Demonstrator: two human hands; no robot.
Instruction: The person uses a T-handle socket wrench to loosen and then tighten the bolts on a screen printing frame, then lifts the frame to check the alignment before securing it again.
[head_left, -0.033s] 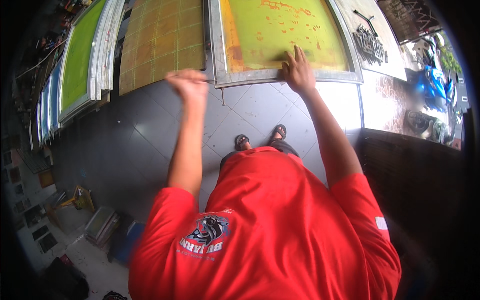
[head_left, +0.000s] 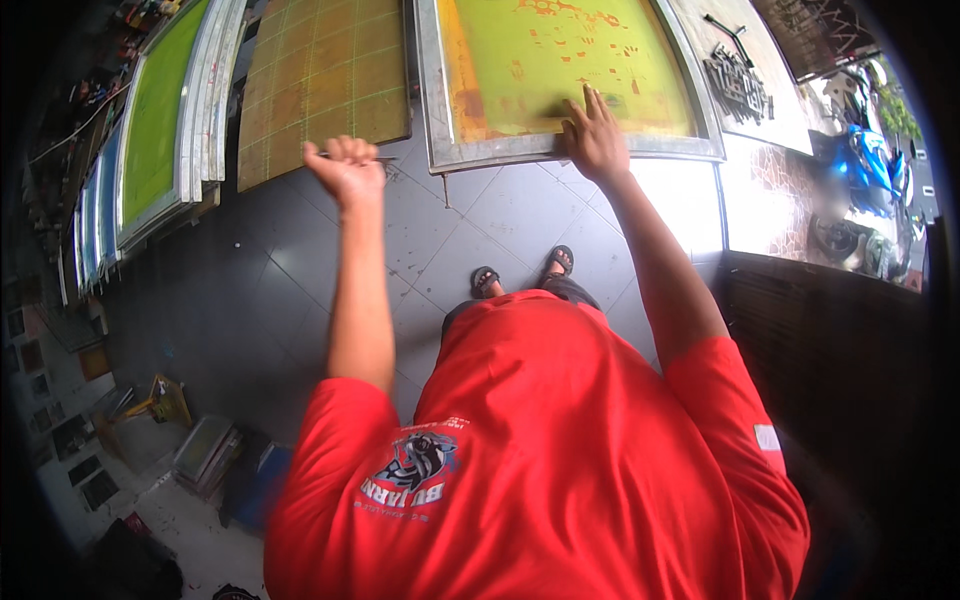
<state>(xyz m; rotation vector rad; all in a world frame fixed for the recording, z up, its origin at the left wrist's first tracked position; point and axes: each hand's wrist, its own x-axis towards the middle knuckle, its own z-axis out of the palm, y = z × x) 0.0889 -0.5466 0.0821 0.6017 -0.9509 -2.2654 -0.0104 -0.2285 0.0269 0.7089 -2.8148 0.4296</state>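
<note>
My left hand (head_left: 350,173) is raised in front of a brownish-yellow board, its fingers curled closed. A thin dark thing (head_left: 387,159) pokes out of it toward the right; its kind cannot be made out. To the right lies a screen printing frame (head_left: 490,152) with grey metal edges and a yellow-green mesh (head_left: 560,75) marked with orange patches. My right hand (head_left: 598,145) reaches over the near edge of this frame, fingers stretched out over the mesh. Its palm is by the metal edge, and nothing shows in it.
The brownish-yellow board (head_left: 315,90) carries a pale green grid. Several more frames (head_left: 165,110) stand at the left. A grey tiled floor (head_left: 270,310) runs beneath me. Black cut-out shapes (head_left: 738,88) lie on a pale surface at the right, and a blue motorbike (head_left: 870,170) stands beyond.
My left hand has shifted left, away from the frame's corner, with its fingers still closed. My right hand stays almost in place on the frame.
</note>
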